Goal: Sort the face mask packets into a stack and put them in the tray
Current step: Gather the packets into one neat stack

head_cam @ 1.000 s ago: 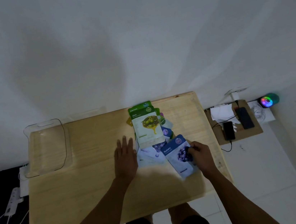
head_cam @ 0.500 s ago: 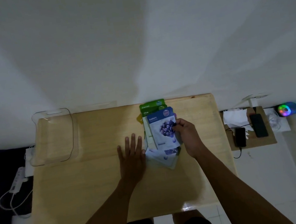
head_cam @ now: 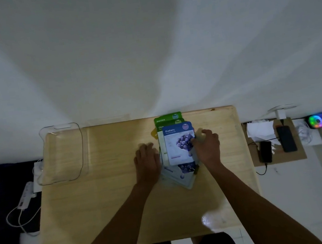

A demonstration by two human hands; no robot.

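— Where the pale wooden table (head_cam: pixel 103 190) meets the white wall, what is seen on top of the pile?

— A blue-and-white rectangular foil packet labelled Blueberry (head_cam: pixel 179 144) is laid uppermost on the overlapping face mask packets. Behind it, the green top of an Olive packet (head_cam: pixel 168 123) and, further back, a green Aloe Vera packet (head_cam: pixel 167 118) are left showing, stepped one behind the other. A yellow corner of another packet (head_cam: pixel 154 133) is seen at the pile's left edge, and a second blueberry packet (head_cam: pixel 185 173) is fanned out askew beneath, toward the near side.

— How are the hands placed?

— The left hand (head_cam: pixel 147 161) is laid flat on the table, fingers extended and together, just beside the pile's left edge; nothing is gripped by it. The right hand (head_cam: pixel 207 146) is curled at the right edge of the Blueberry packet, fingertips touching it; whether the packet is actually pinched cannot be told, since the fingers are blurred.

— And the tray?

— A clear plastic tray with rounded corners (head_cam: pixel 63 154) is set on the table's far left corner, well apart from the pile. No packet is seen inside it.

— Anything beside the table?

— A brown board (head_cam: pixel 295 153) on the floor to the right is occupied by two dark phones (head_cam: pixel 286 139) and crumpled white paper (head_cam: pixel 259 129), with a small rainbow-lit gadget (head_cam: pixel 319 120) near it. A white power strip (head_cam: pixel 25 196) is lying on the left.
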